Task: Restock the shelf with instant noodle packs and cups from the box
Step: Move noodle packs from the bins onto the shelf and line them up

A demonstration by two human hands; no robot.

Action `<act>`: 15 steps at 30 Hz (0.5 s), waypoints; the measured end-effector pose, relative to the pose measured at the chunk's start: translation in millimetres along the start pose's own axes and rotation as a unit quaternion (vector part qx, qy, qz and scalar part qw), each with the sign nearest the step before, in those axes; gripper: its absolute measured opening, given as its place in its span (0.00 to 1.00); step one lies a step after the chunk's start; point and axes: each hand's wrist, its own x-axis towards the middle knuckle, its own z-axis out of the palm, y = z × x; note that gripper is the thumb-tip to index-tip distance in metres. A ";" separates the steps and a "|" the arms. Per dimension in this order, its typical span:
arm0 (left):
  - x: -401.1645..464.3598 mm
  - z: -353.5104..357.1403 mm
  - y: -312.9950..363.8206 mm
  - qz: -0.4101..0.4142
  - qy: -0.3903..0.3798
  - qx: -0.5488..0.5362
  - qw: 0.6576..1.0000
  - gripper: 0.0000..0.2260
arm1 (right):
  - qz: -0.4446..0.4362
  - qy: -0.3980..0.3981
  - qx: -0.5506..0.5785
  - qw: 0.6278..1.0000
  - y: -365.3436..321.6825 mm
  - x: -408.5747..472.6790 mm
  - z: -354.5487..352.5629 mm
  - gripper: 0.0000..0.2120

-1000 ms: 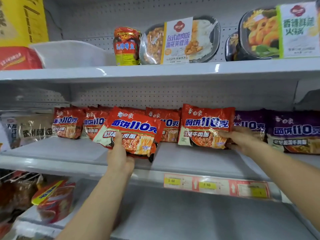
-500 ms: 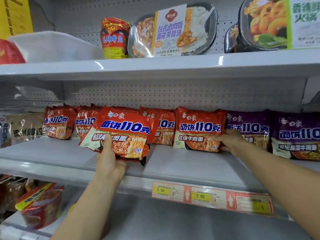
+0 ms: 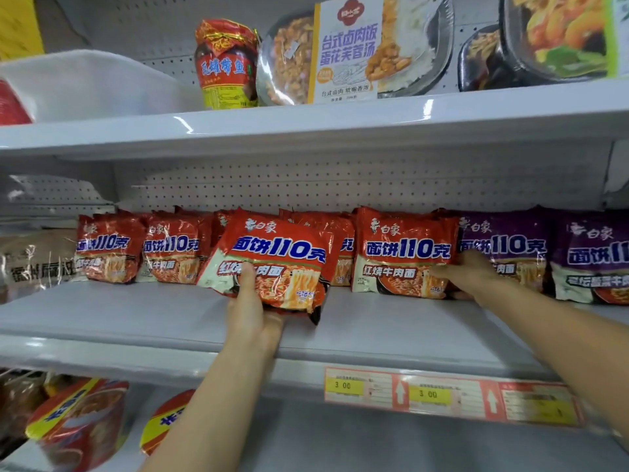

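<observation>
Centrally, the left hand [image 3: 253,321] grips a red noodle pack [image 3: 272,264] from below, thumb pressed up across its front, remaining fingers hidden behind it; the pack tilts, its lower edge just above the middle shelf [image 3: 102,321]. Right of that pack, the right hand [image 3: 466,274] rests against the lower right corner of a second red pack [image 3: 401,250] standing on the shelf; fingers look fairly straight, though whether they curl behind the pack cannot be told. Left of the held pack stand more red packs [image 3: 139,248]; further right, beyond the second pack, purple packs [image 3: 551,253]. Below the held pack, price tags [image 3: 449,393] line the shelf edge.
</observation>
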 end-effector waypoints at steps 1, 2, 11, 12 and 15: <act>2.6 -0.4 0.5 -0.005 -0.003 0.000 1.000 0.18 | -0.015 0.018 -0.011 1.000 -2.2 -2.1 0.8 0.21; 4.6 -0.6 0.1 -0.011 -0.008 -0.001 1.000 0.17 | -0.047 0.053 -0.034 0.997 -7.0 -9.7 -0.3 0.20; 28.9 3.8 2.9 -0.060 -0.036 -0.032 0.997 0.19 | -0.147 -0.064 -0.019 0.987 -77.8 -96.0 65.6 0.21; 31.7 4.8 1.6 -0.065 -0.041 -0.036 0.996 0.20 | -0.108 -0.120 -0.012 0.987 -83.6 -104.8 79.0 0.25; 37.2 6.3 0.4 -0.076 -0.053 -0.042 0.995 0.22 | -0.045 -0.205 0.043 0.977 -88.7 -115.8 113.9 0.23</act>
